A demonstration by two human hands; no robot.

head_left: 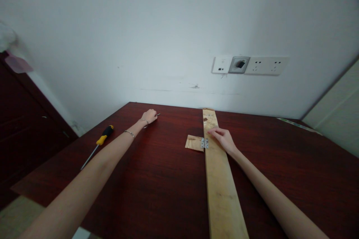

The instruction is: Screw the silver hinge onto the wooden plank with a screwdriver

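Near the far left of the table, my left hand (pixel 150 115) is closed around a small thin metal piece (pixel 158 114); its tip sticks out past the fingers, too small to name. My right hand (pixel 224 139) rests on a long wooden plank (pixel 223 190), fingertips pinched together just beyond the hinge. Whether anything sits between those fingers cannot be made out. The metal hinge (pixel 204 143) joins the plank's left edge to a small wooden block (pixel 194 143). A screwdriver (pixel 103 136) with a black and yellow handle lies left of my left forearm.
The dark red table (pixel 168 179) meets a white wall (pixel 168 37) at its back edge. Sockets (pixel 252 65) are set in the wall at right. A thin flat strip (pixel 298 125) lies at the back right corner. A dark red door (pixel 25 119) stands at left.
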